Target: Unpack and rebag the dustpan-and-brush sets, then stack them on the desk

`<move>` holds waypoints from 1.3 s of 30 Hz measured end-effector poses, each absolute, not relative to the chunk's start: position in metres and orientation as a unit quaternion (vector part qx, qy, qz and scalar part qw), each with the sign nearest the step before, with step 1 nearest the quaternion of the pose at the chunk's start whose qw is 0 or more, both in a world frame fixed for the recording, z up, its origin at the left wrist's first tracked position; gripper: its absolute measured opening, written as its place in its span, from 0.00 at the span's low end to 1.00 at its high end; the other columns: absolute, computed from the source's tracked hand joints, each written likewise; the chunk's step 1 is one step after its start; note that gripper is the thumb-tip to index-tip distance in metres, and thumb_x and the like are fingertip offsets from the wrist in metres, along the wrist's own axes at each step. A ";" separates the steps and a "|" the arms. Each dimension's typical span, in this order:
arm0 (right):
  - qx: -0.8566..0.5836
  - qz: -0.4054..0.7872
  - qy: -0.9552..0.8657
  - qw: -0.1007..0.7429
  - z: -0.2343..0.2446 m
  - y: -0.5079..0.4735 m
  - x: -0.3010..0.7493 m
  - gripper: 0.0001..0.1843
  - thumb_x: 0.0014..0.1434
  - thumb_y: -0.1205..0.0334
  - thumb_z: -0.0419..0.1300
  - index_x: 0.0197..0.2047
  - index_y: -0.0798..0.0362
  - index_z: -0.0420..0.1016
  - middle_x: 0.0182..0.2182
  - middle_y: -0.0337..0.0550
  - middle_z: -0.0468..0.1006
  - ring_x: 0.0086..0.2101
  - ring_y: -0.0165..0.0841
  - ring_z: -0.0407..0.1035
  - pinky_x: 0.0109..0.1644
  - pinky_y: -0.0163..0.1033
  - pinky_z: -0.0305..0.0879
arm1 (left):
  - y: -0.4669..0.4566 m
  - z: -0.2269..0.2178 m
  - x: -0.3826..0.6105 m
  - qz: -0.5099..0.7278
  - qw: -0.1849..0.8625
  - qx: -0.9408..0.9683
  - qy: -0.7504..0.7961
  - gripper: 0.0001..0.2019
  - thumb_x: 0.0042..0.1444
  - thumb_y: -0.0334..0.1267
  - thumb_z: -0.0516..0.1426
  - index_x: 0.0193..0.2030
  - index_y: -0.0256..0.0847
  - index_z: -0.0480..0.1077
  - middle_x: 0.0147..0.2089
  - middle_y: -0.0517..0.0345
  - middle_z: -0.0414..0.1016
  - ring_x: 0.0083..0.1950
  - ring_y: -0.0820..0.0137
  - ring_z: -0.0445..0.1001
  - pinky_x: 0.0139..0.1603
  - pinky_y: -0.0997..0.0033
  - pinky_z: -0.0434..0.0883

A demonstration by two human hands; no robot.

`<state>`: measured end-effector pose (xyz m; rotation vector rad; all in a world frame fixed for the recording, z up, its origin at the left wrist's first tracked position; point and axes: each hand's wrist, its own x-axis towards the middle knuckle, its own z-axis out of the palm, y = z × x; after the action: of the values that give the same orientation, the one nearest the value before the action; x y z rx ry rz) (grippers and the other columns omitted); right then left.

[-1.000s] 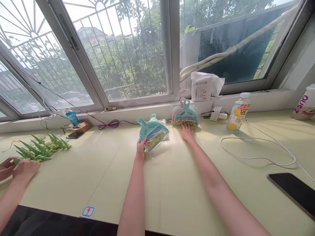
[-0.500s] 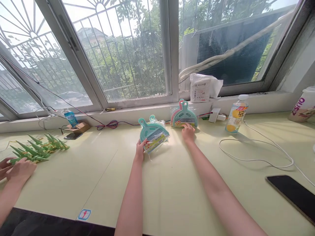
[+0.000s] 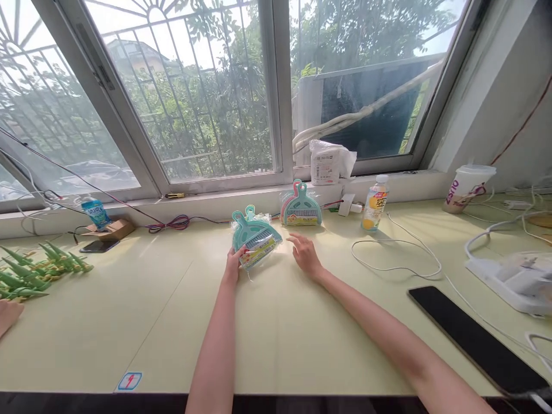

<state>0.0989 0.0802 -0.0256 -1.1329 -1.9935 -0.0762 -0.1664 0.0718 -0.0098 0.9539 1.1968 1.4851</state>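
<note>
My left hand grips the lower left edge of a mint-green dustpan and brush set in clear plastic with a yellow label. Two handle loops show at its top, so there may be more than one set in that grip. My right hand is in the air over the table, fingers apart, holding nothing. Just beyond it, more dustpan and brush sets, mint-green in front and pink behind, lean upright against the low wall under the window.
To the right stand a drink bottle, a white cup, a black phone and a looping white cable. A wrapped packet sits on the sill. At far left, another person's hand is near green spiky plants.
My right hand has let go of the sets by the wall and drawn back toward me, fingers apart. My left hand keeps its set. The view has turned to the right.
</note>
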 end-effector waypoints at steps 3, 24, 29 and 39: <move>-0.349 -0.046 -0.858 0.375 -0.014 0.036 0.101 0.21 0.61 0.73 0.46 0.56 0.49 0.64 0.58 0.47 0.66 0.56 0.40 0.61 0.56 0.50 0.59 | 0.069 -0.010 -0.154 0.598 0.509 0.407 0.468 0.26 0.41 0.47 0.66 0.48 0.42 0.68 0.40 0.51 0.77 0.37 0.62 0.77 0.33 0.67 0.74; -0.444 0.211 -0.727 0.479 -0.030 -0.010 0.144 0.16 0.62 0.53 0.49 0.30 0.51 0.71 0.31 0.44 0.79 0.33 0.36 0.73 0.39 0.38 0.65 | -0.006 -0.018 -0.056 0.607 0.605 0.367 0.363 0.20 0.46 0.40 0.65 0.44 0.39 0.67 0.37 0.55 0.78 0.35 0.68 0.77 0.36 0.69 0.74; -0.434 0.361 -0.617 0.549 -0.037 0.002 0.141 0.19 0.52 0.43 0.58 0.31 0.51 0.70 0.32 0.46 0.78 0.36 0.40 0.74 0.40 0.43 0.69 | -0.012 -0.017 -0.059 0.569 0.610 0.425 0.351 0.24 0.50 0.44 0.63 0.53 0.43 0.65 0.47 0.51 0.76 0.43 0.65 0.77 0.39 0.68 0.73; -0.427 0.472 -0.426 0.643 -0.034 0.013 0.155 0.29 0.36 0.49 0.70 0.39 0.51 0.66 0.35 0.44 0.76 0.38 0.37 0.71 0.44 0.43 0.68 | -0.021 -0.008 -0.051 0.459 0.631 0.535 0.323 0.24 0.56 0.50 0.57 0.58 0.45 0.65 0.61 0.48 0.67 0.57 0.59 0.70 0.57 0.56 0.66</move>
<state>0.1549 0.0131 -0.0339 -0.9730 -0.9698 1.0741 -0.0512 -0.0214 -0.0084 1.2253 0.7384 1.0509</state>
